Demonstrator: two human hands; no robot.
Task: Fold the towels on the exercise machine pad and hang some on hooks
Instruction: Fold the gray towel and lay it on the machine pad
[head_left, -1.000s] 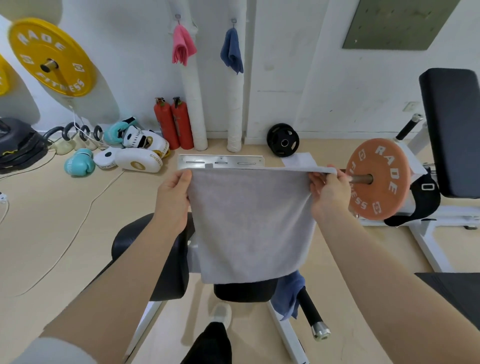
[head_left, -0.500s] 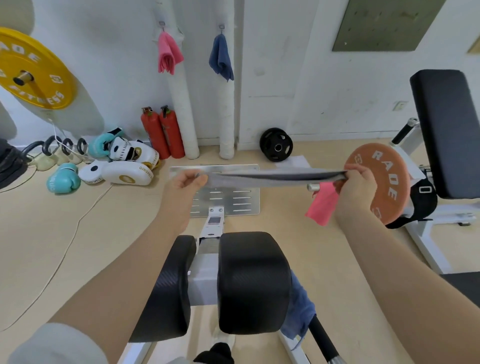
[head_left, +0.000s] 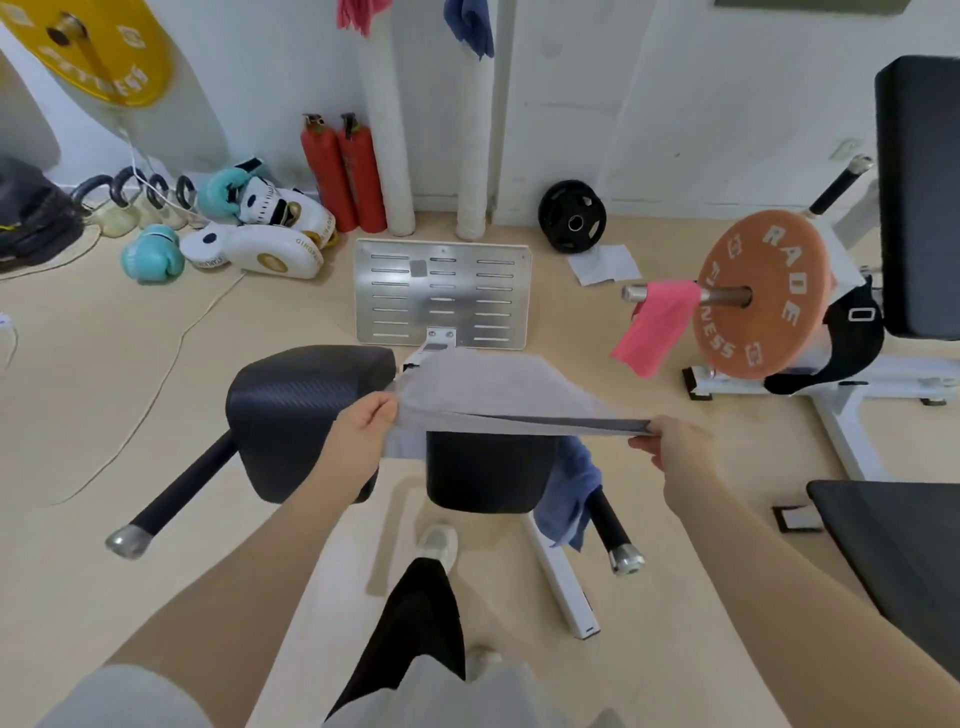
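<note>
Folding step: grey towel (head_left: 483, 387) stretched over right pad (head_left: 488, 467), near corners pinched by left hand (head_left: 363, 431) and right hand (head_left: 675, 447). Next, probably: lowering flat, smoothing.

We see bare floor (head_left: 291, 322) open left of the black pads (head_left: 306, 410) — rightward, the orange plate (head_left: 758, 306) and its bar (head_left: 639, 294) block passage.

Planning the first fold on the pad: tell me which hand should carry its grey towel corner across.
Probably right. The right hand pinches the grey towel out past the right pad, over open floor, while the left hand holds its corner between the pads, anchoring it.
</note>
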